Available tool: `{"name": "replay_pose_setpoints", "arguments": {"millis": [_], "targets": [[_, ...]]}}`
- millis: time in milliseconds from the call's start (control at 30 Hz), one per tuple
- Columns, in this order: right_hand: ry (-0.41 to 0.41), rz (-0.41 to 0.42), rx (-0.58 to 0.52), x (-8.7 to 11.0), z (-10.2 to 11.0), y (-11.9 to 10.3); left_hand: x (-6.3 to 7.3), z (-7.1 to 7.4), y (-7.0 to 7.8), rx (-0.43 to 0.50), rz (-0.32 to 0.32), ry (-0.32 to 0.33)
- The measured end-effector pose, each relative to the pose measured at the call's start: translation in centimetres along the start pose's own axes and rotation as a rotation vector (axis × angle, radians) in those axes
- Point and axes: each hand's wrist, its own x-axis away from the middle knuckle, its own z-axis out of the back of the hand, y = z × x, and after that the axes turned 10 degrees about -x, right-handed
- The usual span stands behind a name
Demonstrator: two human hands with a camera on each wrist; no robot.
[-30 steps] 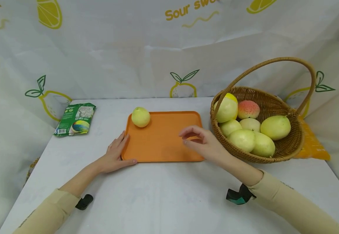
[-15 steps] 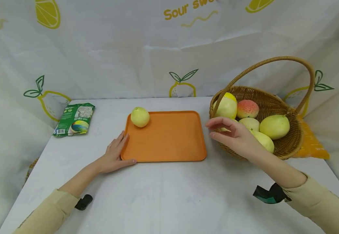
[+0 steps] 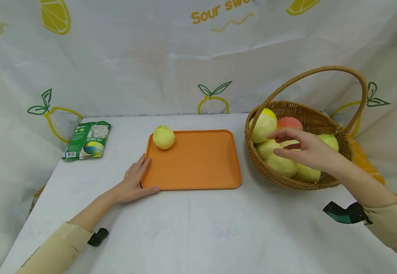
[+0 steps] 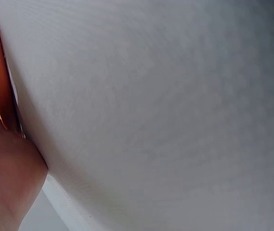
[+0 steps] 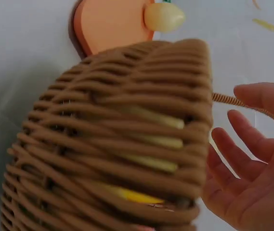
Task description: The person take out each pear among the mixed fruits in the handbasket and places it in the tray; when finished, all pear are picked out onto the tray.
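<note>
My left hand [image 3: 134,180] rests at the near left corner of an orange tray [image 3: 198,163], thumb along its front edge and fingers along its left side. One pale yellow-green round fruit [image 3: 164,137] sits in the tray's far left corner. Over the wicker basket [image 3: 270,177] hovers my right hand [image 3: 304,148], fingers loosely bent and nothing between them. Below and around it lie several pale green fruits [image 3: 282,164] and a pink-red peach [image 3: 290,122], partly covered by the hand. In the right wrist view the basket's woven side [image 5: 112,130] stands beside the spread fingers.
A green snack packet [image 3: 88,140] lies at the table's back left. The basket's tall arched handle [image 3: 335,69] rises behind the right hand. An orange packet [image 3: 367,163] shows behind the basket's right side. A white printed cloth [image 3: 150,57] hangs behind the table.
My right hand has moved right, from above the tray's right side to over the basket's fruits. The left hand, the tray and the fruit on it have stayed in place.
</note>
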Motion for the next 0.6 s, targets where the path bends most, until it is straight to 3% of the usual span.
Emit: {"name": "replay_pose_setpoints", "arguments": {"millis": [333, 467, 600], "targets": [[-0.169, -0.116, 0.126, -0.3, 2.0, 1.4, 0.1, 0.0, 0.0, -0.007, 0.002, 0.001], [-0.203, -0.176, 0.145, -0.4, 2.4, 1.7, 0.0, 0.0, 0.0, 0.000, 0.006, 0.000], [-0.287, -0.242, 0.139, -0.5, 2.7, 2.3, 0.0, 0.0, 0.0, 0.003, 0.009, -0.002]]}}
